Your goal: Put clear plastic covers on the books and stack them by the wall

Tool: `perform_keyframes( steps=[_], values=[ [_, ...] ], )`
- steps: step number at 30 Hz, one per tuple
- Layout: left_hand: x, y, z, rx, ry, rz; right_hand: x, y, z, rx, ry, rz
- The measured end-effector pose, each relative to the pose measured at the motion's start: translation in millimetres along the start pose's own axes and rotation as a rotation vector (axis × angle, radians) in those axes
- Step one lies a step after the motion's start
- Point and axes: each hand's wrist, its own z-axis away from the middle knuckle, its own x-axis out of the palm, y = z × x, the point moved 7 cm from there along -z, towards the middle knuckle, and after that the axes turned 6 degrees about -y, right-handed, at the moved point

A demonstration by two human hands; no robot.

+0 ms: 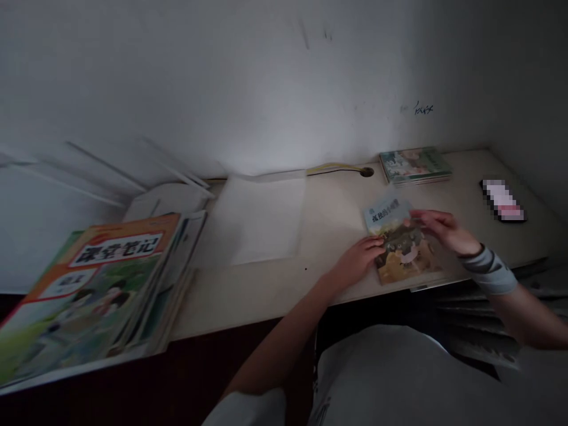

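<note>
A thin picture book (399, 245) with an illustrated cover and Chinese title lies at a slant near the desk's front edge. My left hand (357, 260) grips its left edge, fingertips over the cover. At the upper right edge, the fingers of my right hand (446, 231) are drawn together on the book. A faint see-through margin shows around the cover, perhaps a clear sleeve; blur hides its exact outline. My right wrist wears a grey band (490, 269).
Behind the book is a small stack of books (415, 164). A phone (503, 201) lies at the right. White translucent sheets (261, 219) cover the desk's middle left, beside a tall pile of workbooks (106, 284). A cable hole (366, 172) is by the wall.
</note>
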Motion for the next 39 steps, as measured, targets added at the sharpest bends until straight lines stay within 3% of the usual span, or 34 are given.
perform_keyframes(
  steps=[2,4,7,9,12,14,17,20,22,26,30,34,39],
  values=[
    [-16.7,-8,1,-0.105,0.093,0.256,18,-27,-7,-0.079,-0.116,-0.043],
    [-42.6,-27,14,-0.254,0.294,0.557,44,-59,-15,-0.249,-0.214,0.052],
    [-84.4,-59,53,-0.396,0.613,0.925,95,-88,-27,-0.424,-0.286,0.338],
    [-109.3,-75,85,-0.461,0.750,0.957,130,-92,-33,-0.453,-0.319,0.558],
    [-132.4,-76,127,-0.563,0.875,0.618,174,-83,-34,-0.468,-0.438,0.759],
    [-123.5,-61,130,-0.556,0.773,0.320,192,-73,-30,-0.462,-0.506,0.808],
    [-70.5,-39,107,-0.509,0.418,0.070,200,-61,-25,-0.443,-0.561,0.820],
    [-23.5,-37,93,-0.644,0.209,-0.120,190,-51,-36,-0.381,-0.542,0.808],
    [-9.6,-39,90,-0.730,0.138,-0.261,174,-43,-55,-0.285,-0.483,0.813],
    [-9.0,-39,91,-0.767,0.073,-0.430,144,-27,-104,-0.093,-0.359,0.801],
    [-12.3,-36,92,-0.723,0.017,-0.375,140,-30,-128,-0.073,-0.349,0.741],
    [-11.7,-34,91,-0.651,-0.015,-0.300,154,-52,-115,-0.230,-0.387,0.830],
    [-10.8,-35,90,-0.629,-0.017,-0.321,177,-63,-82,-0.416,-0.618,0.829]
  ],
)
